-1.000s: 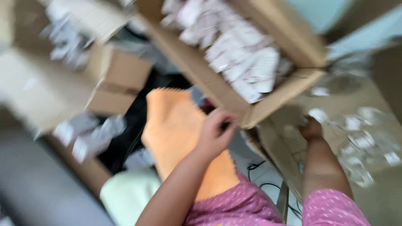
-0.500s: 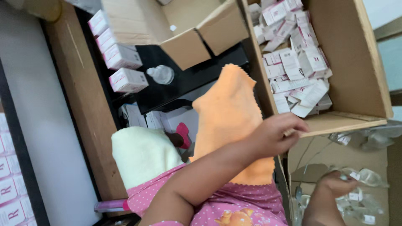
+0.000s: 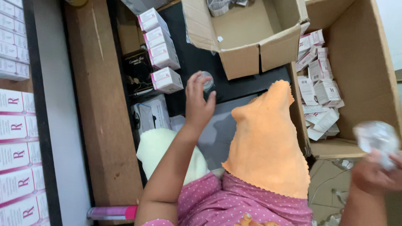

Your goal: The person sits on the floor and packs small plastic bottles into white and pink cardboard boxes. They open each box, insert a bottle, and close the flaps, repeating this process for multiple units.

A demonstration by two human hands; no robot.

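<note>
My left hand (image 3: 197, 102) reaches forward over the black surface, fingers spread around a small clear jar (image 3: 206, 80) standing there, touching its lid. My right hand (image 3: 374, 173) is at the lower right, shut on another small clear jar (image 3: 377, 137) wrapped in clear plastic. An orange cloth (image 3: 268, 138) lies over my lap between my arms. Pink-and-white small boxes (image 3: 161, 52) are stacked just left of the standing jar.
An open cardboard box (image 3: 247, 37) sits behind the jar. A larger carton (image 3: 368, 71) on the right holds several white-and-pink boxes (image 3: 320, 88). A pale yellow cloth (image 3: 157, 146) lies by my left arm. More boxes (image 3: 14, 138) line the left edge beside a wooden board (image 3: 104, 117).
My left hand left the carton's edge and moved left and forward to the clear jar. My right hand rose out of the lower box holding a wrapped jar.
</note>
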